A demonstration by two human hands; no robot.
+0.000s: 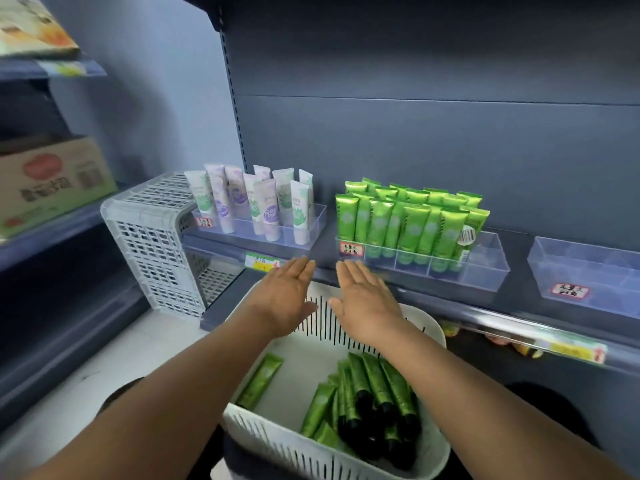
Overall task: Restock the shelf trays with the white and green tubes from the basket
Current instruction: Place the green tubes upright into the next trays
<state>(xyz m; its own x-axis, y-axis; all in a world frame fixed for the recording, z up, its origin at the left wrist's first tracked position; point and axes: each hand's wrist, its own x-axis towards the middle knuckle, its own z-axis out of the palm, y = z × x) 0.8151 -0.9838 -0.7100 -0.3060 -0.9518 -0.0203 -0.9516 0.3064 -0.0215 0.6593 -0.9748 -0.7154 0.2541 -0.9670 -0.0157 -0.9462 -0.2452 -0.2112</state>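
Both hands are hovering flat and empty over the far rim of the basket, fingers straight and together, palms down: the left hand (282, 299) and the right hand (363, 303) are sitting side by side, gripping nothing. Beneath them the white slotted plastic basket (429, 455) is holding the remaining glossy green tubes with black caps (374, 400), most heaped at its right side and one lying apart at the left; no white tubes are showing in it. Up on the dark grey shelf, the clear plastic tray of green tubes (491, 268) is standing nearly full, with its right-hand end compartment looking bare, and the clear tray of white tubes with green and purple prints (311, 223) is standing to its left with gaps. My judgement: the packed green rows are standing upright and leaning, so pushing another tube in carelessly is likely to topple neighbours forward off the shelf edge; grabbing from the heap risks dragging loose tubes out. Another clear empty tray (554, 271) is sitting further right. Handwritten red-bordered labels on the trays and a yellow-green shelf-edge price tag (260, 262) are too blurred to read, as is the print on a brown cardboard box (52, 181) at left.
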